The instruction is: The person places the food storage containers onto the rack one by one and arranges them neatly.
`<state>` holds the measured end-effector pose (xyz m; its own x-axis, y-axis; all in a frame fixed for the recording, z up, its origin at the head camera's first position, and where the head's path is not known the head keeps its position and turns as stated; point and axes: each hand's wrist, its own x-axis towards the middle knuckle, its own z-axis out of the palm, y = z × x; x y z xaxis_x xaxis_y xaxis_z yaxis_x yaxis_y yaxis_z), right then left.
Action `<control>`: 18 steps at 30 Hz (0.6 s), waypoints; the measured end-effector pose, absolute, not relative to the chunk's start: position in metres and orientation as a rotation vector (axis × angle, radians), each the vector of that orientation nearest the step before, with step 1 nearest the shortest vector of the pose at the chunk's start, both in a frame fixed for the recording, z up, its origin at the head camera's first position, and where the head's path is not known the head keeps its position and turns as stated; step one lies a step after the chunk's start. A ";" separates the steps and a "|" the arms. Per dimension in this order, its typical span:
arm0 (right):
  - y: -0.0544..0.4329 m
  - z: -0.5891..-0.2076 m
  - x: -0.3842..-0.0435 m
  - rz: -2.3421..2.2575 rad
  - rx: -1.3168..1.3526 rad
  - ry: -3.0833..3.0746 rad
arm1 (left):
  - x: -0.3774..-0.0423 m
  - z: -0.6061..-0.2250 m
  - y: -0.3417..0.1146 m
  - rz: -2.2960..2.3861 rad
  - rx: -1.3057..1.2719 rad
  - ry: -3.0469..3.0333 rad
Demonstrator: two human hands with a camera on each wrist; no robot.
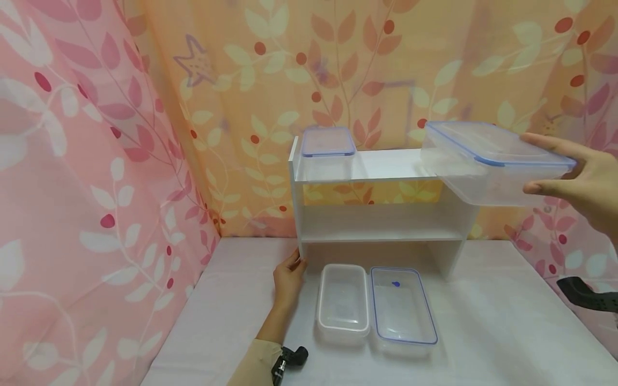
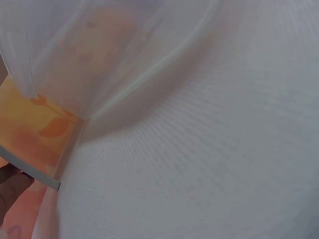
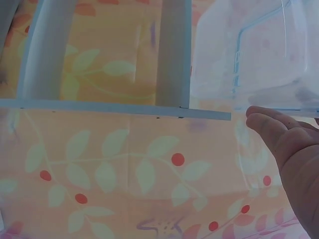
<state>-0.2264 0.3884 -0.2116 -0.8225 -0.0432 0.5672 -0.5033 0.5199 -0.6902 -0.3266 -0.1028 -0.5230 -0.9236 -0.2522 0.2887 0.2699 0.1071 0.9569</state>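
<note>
My right hand (image 1: 589, 177) grips a large clear food container (image 1: 497, 187) with a blue-rimmed lid by its right end, one finger on the lid and another lower on the side. The container is tilted in the air, overlapping the right end of the white shelf (image 1: 381, 222) in the head view. In the right wrist view it appears beside the shelf's side panel (image 3: 114, 107). Low on the shelf's left side panel (image 1: 295, 203), my left hand (image 1: 288, 281) rests its fingertips against the outer face. Part of that hand shows in the left wrist view beside the panel's edge.
A smaller blue-lidded container (image 1: 328, 153) stands on the shelf's top board at the left. On the white-covered table, a white-rimmed container (image 1: 344, 300) and a blue-rimmed container (image 1: 404, 308) stand side by side before the shelf. Patterned curtains (image 1: 251, 118) hang behind.
</note>
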 end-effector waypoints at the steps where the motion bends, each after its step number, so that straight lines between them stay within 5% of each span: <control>1: 0.388 -0.211 -0.227 1.255 0.433 -2.279 | -0.327 -0.523 -0.103 -1.872 -0.019 -2.014; 18: 0.383 -0.203 -0.246 1.184 0.340 -2.397 | -0.327 -0.524 -0.100 -1.884 -0.007 -2.012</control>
